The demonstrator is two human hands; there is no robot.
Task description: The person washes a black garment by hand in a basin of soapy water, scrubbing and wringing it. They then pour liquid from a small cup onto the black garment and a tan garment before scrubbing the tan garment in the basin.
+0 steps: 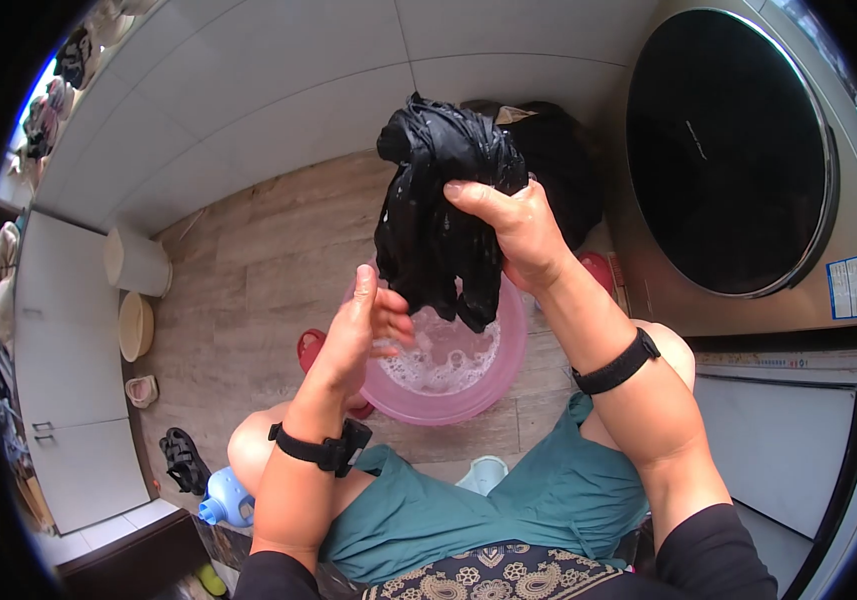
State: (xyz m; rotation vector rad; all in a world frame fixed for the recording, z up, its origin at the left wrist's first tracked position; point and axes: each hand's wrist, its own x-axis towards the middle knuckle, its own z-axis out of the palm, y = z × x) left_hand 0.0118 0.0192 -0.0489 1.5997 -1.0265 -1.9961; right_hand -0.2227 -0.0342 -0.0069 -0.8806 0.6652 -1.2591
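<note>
Black, dripping cloth (441,210) hung bunched in my right hand (514,228), fingers clamped on it so the water fell into the pink basin (509,360) of suds right below. My left hand (369,325) waited open beside the cloth's hem.

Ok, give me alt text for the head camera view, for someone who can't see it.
The right hand holds up a wet black garment over a pink basin of soapy water, while the left hand, open, hovers beside it. A washing machine stands to the right on a wood-look floor.
</note>
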